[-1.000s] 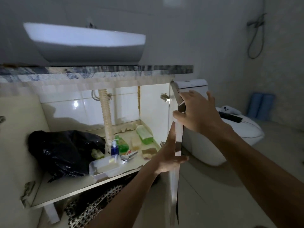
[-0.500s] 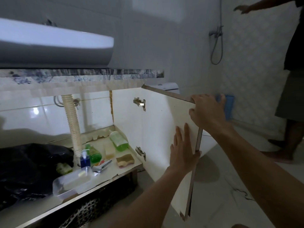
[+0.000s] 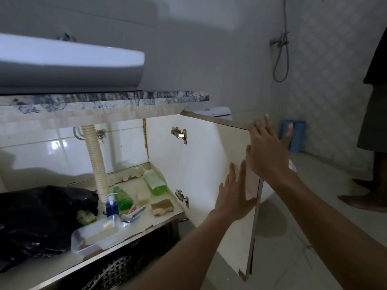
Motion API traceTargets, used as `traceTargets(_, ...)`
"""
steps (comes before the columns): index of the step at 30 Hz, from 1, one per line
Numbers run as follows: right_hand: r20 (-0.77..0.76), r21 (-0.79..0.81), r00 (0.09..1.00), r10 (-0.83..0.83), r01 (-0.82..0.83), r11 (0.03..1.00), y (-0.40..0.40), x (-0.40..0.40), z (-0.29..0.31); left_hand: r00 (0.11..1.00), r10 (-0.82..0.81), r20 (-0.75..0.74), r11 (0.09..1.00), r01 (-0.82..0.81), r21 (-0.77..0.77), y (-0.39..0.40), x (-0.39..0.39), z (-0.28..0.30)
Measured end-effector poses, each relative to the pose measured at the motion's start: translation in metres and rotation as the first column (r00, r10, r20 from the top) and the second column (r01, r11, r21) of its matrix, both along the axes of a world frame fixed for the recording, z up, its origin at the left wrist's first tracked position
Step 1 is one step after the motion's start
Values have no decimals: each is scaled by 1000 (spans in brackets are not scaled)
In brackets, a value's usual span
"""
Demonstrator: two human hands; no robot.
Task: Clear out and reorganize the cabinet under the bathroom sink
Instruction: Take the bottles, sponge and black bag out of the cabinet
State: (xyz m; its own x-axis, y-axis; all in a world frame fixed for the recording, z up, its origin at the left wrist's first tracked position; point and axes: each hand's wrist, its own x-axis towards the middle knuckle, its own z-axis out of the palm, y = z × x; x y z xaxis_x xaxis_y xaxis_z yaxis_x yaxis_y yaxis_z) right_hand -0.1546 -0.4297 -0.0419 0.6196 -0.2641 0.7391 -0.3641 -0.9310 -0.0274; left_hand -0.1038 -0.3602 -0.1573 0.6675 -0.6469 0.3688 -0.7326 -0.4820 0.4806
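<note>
Left hand [image 3: 235,195]: centre of the frame, low; the fingers are straight and spread, flat against the inner face of the cabinet door [image 3: 209,164], grasping nothing.
Right hand [image 3: 267,151]: right of centre, a little higher; the fingers are straight and released, at the free edge of the door, near its top corner.
Cabinet door: stands open, swung out toward the right of the frame; two metal hinges [image 3: 179,132] on its left side.
Plastic tray [image 3: 94,235]: clear, at the front edge of the cabinet shelf [image 3: 165,214], lower left.
Black bag [image 3: 41,216]: left part of the shelf, just beside the tray.
Blue pump bottle [image 3: 111,206]: behind the tray, at the foot of the drain hose [image 3: 96,160].
Green bottles: one [image 3: 123,197] next to the blue one, one [image 3: 155,182] lying deeper, near the back corner.
Sponge [image 3: 162,207]: on the right part of the shelf, near the lower hinge.
Sink [image 3: 69,63]: upper left, on the stone desk [image 3: 125,96] above the cabinet.
Shower hose [image 3: 281,49]: on the far wall, upper right.
Another person [image 3: 374,122]: stands at the right edge, barefoot on the floor.
</note>
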Motion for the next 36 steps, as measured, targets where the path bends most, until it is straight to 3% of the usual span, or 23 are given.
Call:
traceTargets(5,33,-78,973,229,-226,971,42,2,-29,995,21,93,999,-24,36,41,37,-14)
traceTargets(9,-282,60,893,352,-350,935,69,19,-66,976,207,-67,973,-198,115,98,64,-33)
traceTargets(11,-501,142,776,382,-361,922,73,31,-88,936,286,-206,955,-260,143,131,76,-51)
traceTargets(14,-782,286,471,408,-311,906,76,52,-119,847,377,-374,922,-304,240,178,96,-83)
traceTargets(16,-878,301,303,371,-255,919,82,68,-135,779,441,-447,890,-315,329,202,114,-102)
traceTargets(18,-899,311,248,361,-220,925,91,88,-146,724,487,-488,867,-334,369,220,134,-119)
traceTargets(25,-821,473,272,503,-171,864,119,190,-165,695,484,-533,875,-384,294,244,211,-162)
traceTargets(28,-741,549,377,556,-137,824,122,248,-185,699,500,-512,862,-458,217,239,260,-174)
traceTargets(32,-568,683,569,595,-78,727,121,335,-225,674,614,-411,772,-621,134,221,329,-192)
traceTargets(36,-470,706,667,578,-109,699,120,417,-256,659,626,-417,739,-672,50,210,392,-200)
